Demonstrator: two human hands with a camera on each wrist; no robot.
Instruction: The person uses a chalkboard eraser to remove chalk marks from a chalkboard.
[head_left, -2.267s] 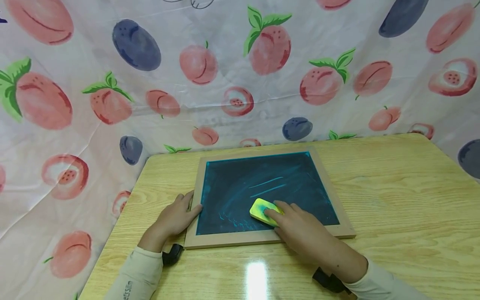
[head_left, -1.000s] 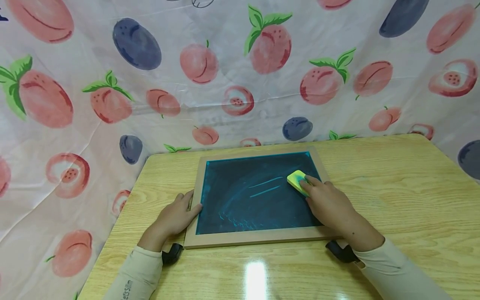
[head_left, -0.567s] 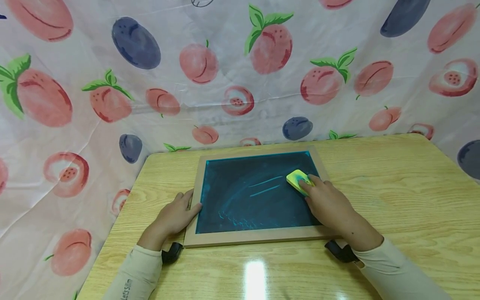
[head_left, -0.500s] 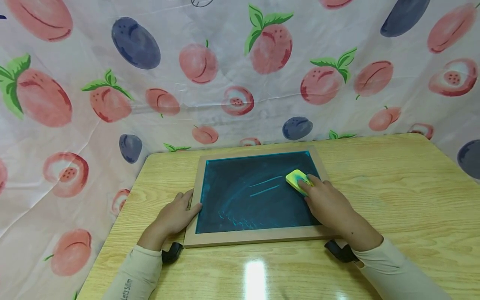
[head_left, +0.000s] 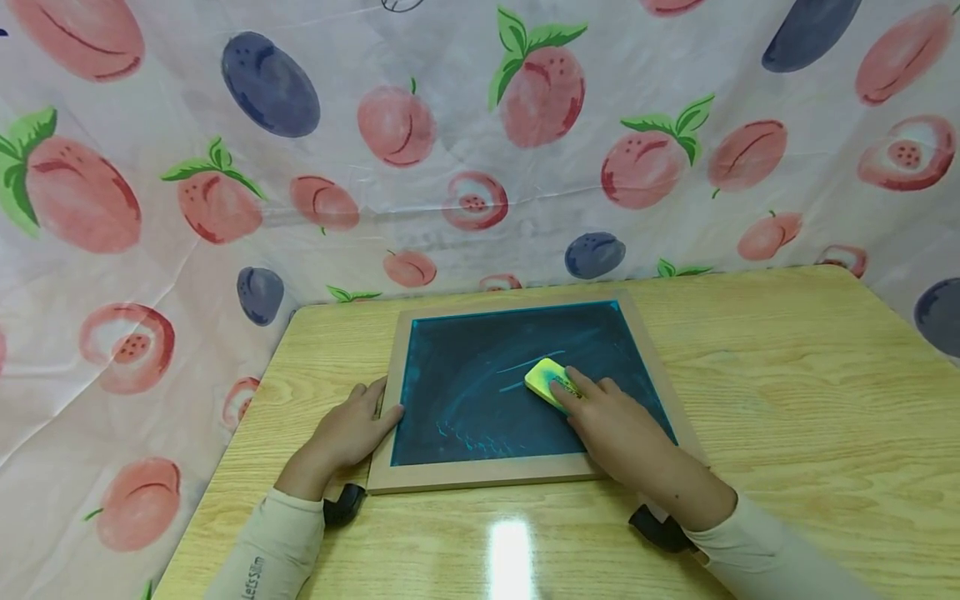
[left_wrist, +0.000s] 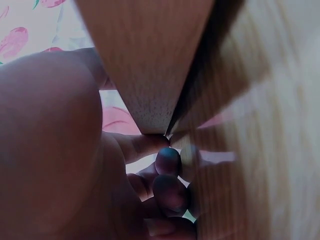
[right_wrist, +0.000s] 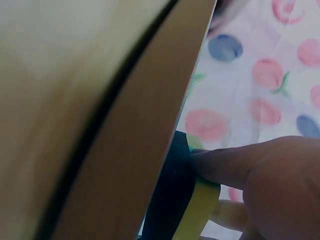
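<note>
A wood-framed chalkboard point(head_left: 450, 367) lies flat on the table, with two blue chalk lines point(head_left: 517, 364) near its middle and faint smears around them. My right hand point(head_left: 618, 429) grips a yellow chalkboard eraser point(head_left: 546, 382) between thumb and fingers. The eraser sits on the black surface and covers the right part of the lower line. In the right wrist view its dark felt layer point(right_wrist: 172, 187) faces the board. My left hand point(head_left: 348, 429) holds the board's left frame, thumb on top and fingers along the outer side. Its fingertips point(left_wrist: 170, 192) touch the tabletop in the left wrist view.
The light wooden table point(head_left: 787, 375) extends well to the right of the board. A fruit-print cloth point(head_left: 450, 125) hangs behind and along the left. Squiggly chalk marks point(head_left: 480, 442) show near the board's lower left. A black wrist mount point(head_left: 660, 529) sits under the right wrist.
The eraser went from the board's lower middle up to its right side, paused there, then moved left and down onto the lower line. My left hand and the board stay in place.
</note>
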